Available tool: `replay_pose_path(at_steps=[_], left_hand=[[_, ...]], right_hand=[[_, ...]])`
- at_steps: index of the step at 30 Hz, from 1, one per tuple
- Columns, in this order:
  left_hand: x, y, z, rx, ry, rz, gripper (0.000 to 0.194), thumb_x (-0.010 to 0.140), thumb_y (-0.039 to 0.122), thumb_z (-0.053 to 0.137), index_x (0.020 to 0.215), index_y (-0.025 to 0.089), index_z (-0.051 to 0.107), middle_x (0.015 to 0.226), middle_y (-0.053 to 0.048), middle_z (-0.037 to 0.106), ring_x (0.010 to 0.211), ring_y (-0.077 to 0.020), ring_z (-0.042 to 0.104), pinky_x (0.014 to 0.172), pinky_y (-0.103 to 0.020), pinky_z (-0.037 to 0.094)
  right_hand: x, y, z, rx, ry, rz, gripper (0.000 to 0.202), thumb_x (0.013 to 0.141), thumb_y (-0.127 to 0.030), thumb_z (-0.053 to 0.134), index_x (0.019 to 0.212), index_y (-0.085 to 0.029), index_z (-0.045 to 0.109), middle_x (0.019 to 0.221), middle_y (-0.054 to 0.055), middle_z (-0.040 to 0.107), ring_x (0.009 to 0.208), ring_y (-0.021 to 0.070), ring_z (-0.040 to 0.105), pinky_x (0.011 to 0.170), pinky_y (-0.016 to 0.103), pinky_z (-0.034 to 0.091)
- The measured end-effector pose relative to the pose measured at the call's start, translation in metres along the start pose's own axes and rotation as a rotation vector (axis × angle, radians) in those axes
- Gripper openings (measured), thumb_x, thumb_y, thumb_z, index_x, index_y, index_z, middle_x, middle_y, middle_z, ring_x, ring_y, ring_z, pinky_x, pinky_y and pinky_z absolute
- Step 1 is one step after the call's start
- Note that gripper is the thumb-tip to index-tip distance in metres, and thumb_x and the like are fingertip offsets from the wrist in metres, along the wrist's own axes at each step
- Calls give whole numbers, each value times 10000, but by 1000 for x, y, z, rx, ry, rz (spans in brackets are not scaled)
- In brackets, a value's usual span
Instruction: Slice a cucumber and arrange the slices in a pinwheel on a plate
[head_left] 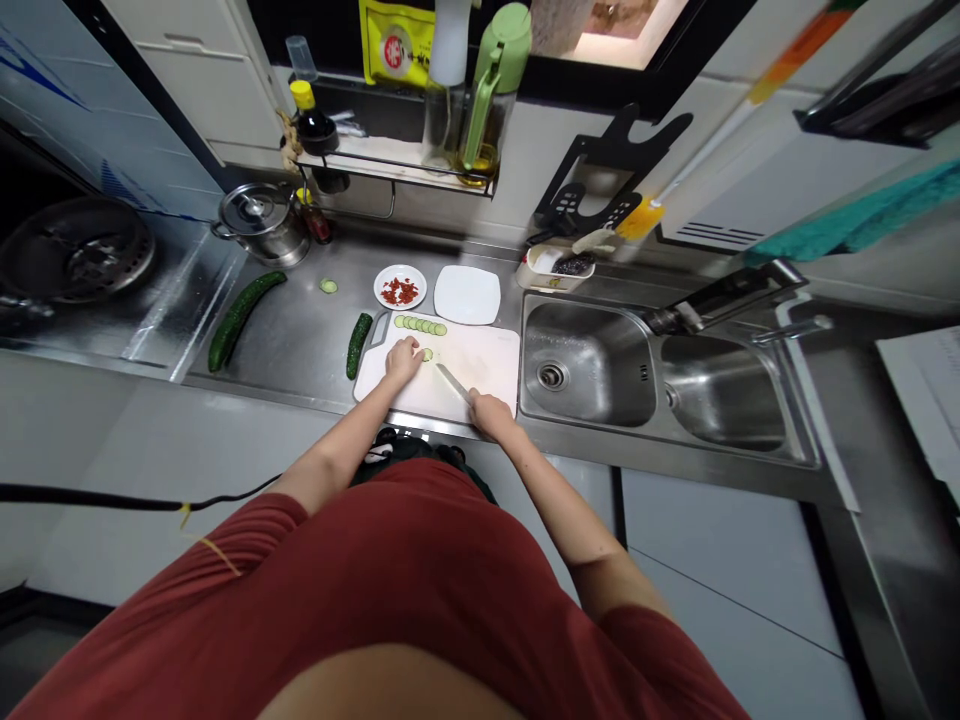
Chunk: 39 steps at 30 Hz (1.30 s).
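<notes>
My right hand is wrapped round the handle of a kitchen knife, its blade pointing up and left over the white cutting board. Towards the left of the board, my left hand has its thumb and fingers apart, with the thumb tip at a pale green cucumber slice. Behind that hand, a row of overlapping cucumber slices lies along the board's far edge. A dark green piece of cucumber rests against the board's left side.
Behind the board stand a plate of chopped red pieces and a white plate. A long cucumber, a cucumber end and a steel pot are on the left. To the right is a double sink.
</notes>
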<state>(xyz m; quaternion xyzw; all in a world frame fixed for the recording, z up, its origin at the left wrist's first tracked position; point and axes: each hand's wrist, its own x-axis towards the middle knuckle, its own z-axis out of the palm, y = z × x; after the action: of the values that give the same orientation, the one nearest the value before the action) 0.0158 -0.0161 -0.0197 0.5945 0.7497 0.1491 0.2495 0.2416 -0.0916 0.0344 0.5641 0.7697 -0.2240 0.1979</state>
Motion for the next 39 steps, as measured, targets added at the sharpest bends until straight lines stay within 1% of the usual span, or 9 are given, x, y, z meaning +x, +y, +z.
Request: replay_pose_path(at_steps=[4, 7, 10, 13, 18, 21, 30, 35, 39], left_hand=[[-11, 1, 4, 62, 16, 110, 311, 892, 362, 516, 1153, 227, 618, 1132, -115, 579, 1069, -261, 561, 910, -331, 423], [-15, 1, 6, 59, 17, 158, 285, 898, 339, 502, 1111, 213, 643, 1119, -126, 561, 1079, -271, 549, 928, -343, 423], [-14, 2, 5, 47, 23, 165, 235, 880, 307, 529, 1050, 202, 652, 1094, -126, 569, 1055, -270, 557, 918, -351, 429], [-8, 5, 4, 11, 34, 125, 175, 834, 269, 590, 987, 204, 646, 1050, -103, 604, 989, -245, 584, 874, -336, 443], [6, 6, 2, -133, -11, -38, 42, 788, 228, 626, 823, 209, 636, 846, -25, 671, 809, -170, 612, 742, -268, 453], [14, 0, -1, -191, 7, -103, 49, 766, 243, 655, 781, 198, 641, 816, -18, 686, 762, -153, 614, 698, -249, 449], [39, -28, -20, -130, 101, -196, 106, 762, 256, 633, 816, 187, 693, 871, -56, 710, 811, -180, 631, 784, -258, 457], [47, -31, -27, -58, 114, -238, 132, 774, 247, 613, 857, 200, 704, 922, -65, 723, 864, -187, 637, 824, -252, 445], [49, -30, -30, -12, 135, -228, 173, 792, 211, 575, 894, 195, 715, 944, -92, 724, 878, -198, 639, 832, -268, 443]], right_hand=[[-5, 8, 0, 73, 71, 73, 288, 961, -225, 357, 1226, -162, 449, 1024, 142, 664, 948, 241, 637, 758, 293, 435], [-7, 15, 4, 153, 126, 171, 319, 968, -247, 324, 1254, -151, 428, 1003, 141, 667, 916, 238, 633, 734, 284, 424], [-7, 21, 10, 197, 143, 241, 351, 970, -266, 297, 1283, -156, 414, 1013, 146, 665, 903, 239, 625, 734, 286, 420], [-4, 25, 15, 214, 156, 273, 365, 970, -279, 293, 1295, -162, 410, 1018, 148, 664, 903, 239, 623, 733, 284, 415], [0, 28, 19, 228, 180, 310, 349, 971, -280, 315, 1274, -147, 425, 1003, 149, 663, 901, 241, 628, 712, 281, 405], [3, 29, 21, 221, 187, 320, 336, 969, -276, 332, 1259, -144, 437, 993, 147, 663, 894, 237, 630, 715, 282, 400], [11, 29, 26, 218, 231, 327, 308, 949, -278, 353, 1207, -157, 471, 941, 130, 672, 842, 239, 640, 670, 281, 388], [13, 31, 27, 223, 219, 314, 312, 953, -281, 350, 1212, -154, 469, 951, 144, 668, 839, 237, 636, 680, 284, 392], [14, 32, 28, 216, 212, 306, 316, 962, -287, 347, 1222, -151, 464, 957, 150, 668, 846, 236, 634, 694, 287, 395]])
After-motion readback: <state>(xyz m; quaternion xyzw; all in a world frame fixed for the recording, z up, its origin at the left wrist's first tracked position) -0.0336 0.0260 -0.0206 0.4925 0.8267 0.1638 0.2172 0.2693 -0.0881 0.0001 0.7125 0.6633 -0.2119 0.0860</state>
